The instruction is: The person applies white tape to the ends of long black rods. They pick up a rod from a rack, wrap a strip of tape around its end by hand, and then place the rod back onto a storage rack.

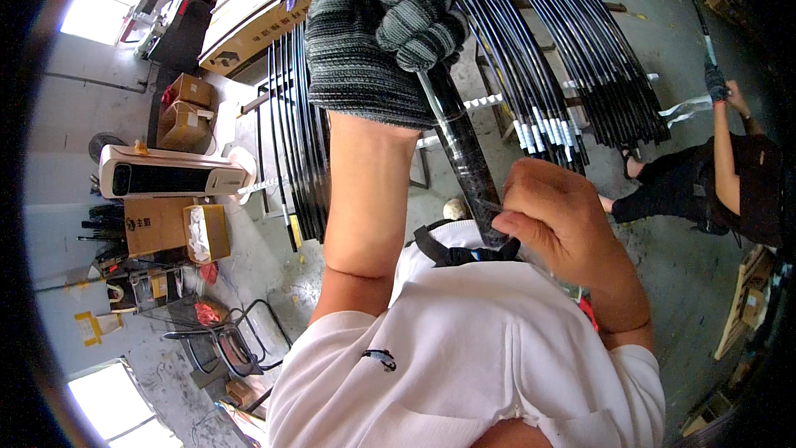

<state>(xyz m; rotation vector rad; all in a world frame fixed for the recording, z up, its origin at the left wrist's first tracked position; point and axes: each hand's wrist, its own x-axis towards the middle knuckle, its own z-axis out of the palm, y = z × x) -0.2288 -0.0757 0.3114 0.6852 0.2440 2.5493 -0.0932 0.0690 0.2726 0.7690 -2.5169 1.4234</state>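
Note:
My left hand (419, 17) wears a grey-and-black striped knit glove. Its fingers wrap round a glossy black pole (468, 162) that slants down toward my waist. What looks like clear plastic film shines on the pole's lower part. Bare and closed, my right hand (555, 211) is beside the pole's lower end, thumb and curled fingers pressed together. Whatever those fingers pinch is hidden; a bit of clear film shows near the thumb.
Many black poles (572, 41) lie side by side on racks ahead, with more poles (303, 149) on the left. At right, a co-worker (730, 174) holds another pole. A white fan unit (170, 176), cardboard boxes (153, 228) and a black-framed chair (240, 336) stand left.

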